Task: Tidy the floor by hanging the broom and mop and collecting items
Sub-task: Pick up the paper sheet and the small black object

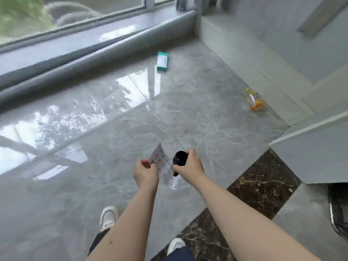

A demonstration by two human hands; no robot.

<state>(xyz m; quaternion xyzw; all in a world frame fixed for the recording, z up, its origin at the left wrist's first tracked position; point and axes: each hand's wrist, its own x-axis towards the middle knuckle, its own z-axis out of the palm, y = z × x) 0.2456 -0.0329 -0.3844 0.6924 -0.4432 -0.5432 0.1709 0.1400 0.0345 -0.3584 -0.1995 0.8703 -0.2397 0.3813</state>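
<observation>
Nearest the viewer, two white shoes [107, 217] stand on the glossy grey marble floor [94, 194], one on the grey tile and the other at the edge of a dark brown veined border strip [259, 187] that runs diagonally to the right of the hands. Both bare forearms reach forward over the floor. The left hand [146, 173] is closed in a pinch on the edge of a white patterned sheet [163, 166], which hangs tilted between the two hands. The right hand [190, 165] is wrapped closed around a black cylindrical object [179, 159], held just beside the sheet and partly in front of it; what the object is cannot be told. To the right of the hands, a pale grey cabinet or step edge [308, 147] juts in, with a dark shiny shape [339, 208] below it, too cropped to identify.

Beyond the hands, the tiles mirror the window light in bright patches. Far right of the hands, a small bottle with yellow cap and orange contents [255, 100] lies on its side near the base of the grey wall [244, 53]. Farther off, beyond the hands, a white-and-teal box [162, 61] lies flat on the floor, just beside the raised grey window sill [94, 48]. Behind the sill, the window glass [56, 14] shows blurred greenery. Broom and mop are not visible.
</observation>
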